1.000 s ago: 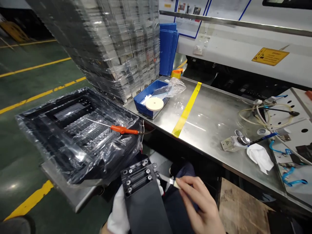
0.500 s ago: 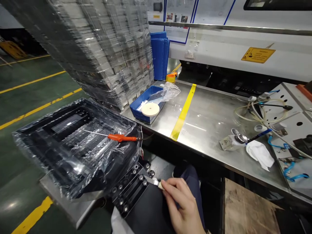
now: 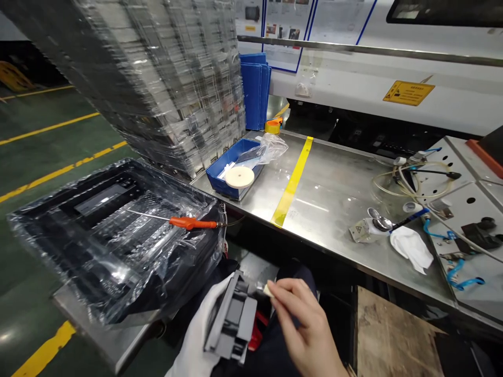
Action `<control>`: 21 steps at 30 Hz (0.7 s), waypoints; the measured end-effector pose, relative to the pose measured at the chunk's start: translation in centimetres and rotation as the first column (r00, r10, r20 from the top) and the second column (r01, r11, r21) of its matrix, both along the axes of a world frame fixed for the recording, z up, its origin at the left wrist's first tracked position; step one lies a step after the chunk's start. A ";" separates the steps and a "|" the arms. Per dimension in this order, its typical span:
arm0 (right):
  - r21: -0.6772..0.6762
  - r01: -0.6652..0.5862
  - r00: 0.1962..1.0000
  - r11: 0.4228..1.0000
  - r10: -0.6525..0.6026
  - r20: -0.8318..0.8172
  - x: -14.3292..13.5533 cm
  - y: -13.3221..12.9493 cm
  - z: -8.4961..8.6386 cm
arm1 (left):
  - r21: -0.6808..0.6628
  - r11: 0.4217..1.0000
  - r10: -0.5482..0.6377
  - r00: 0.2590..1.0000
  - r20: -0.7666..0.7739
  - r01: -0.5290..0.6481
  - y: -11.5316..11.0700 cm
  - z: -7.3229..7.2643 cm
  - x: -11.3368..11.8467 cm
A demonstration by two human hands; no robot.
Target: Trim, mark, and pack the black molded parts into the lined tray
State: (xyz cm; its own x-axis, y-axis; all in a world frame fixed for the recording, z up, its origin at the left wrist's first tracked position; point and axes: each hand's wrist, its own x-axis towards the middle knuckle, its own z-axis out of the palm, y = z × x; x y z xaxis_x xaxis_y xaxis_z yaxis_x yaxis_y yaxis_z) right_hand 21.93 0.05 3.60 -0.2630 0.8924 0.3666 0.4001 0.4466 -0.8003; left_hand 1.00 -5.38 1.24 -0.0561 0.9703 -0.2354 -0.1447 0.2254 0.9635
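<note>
While gloved left hand (image 3: 196, 335) grips black part (image 3: 231, 319), right hand (image 3: 302, 324) scraping

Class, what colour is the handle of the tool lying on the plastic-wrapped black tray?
Orange, shown in the head view: the tool handle on the wrapped tray.

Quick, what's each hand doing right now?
Left hand, in a white glove: closed on the black plastic part.
Right hand, bare: pinching a small pale-handled tool against that part.

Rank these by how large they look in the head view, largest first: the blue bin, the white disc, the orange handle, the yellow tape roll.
1. blue bin
2. orange handle and white disc: they look alike in extent, and the handle is nearer the camera, so no firm order
3. yellow tape roll, smallest, though farthest away
</note>
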 end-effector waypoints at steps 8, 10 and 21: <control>0.012 -0.029 0.998 1.000 0.028 0.053 0.4 -0.5 0.5 | 0.153 0.982 -0.056 0.946 -0.320 0.110 -0.2 1.0 -1.2; -0.028 -0.006 0.999 1.000 0.007 0.032 0.7 -0.4 0.4 | 0.106 0.993 -0.018 0.972 -0.233 0.044 -0.5 0.7 -1.5; -0.685 -0.412 0.897 0.602 0.133 -0.422 0.0 0.8 0.0 | -0.152 0.984 -0.072 0.983 0.167 0.097 -0.4 2.9 -1.3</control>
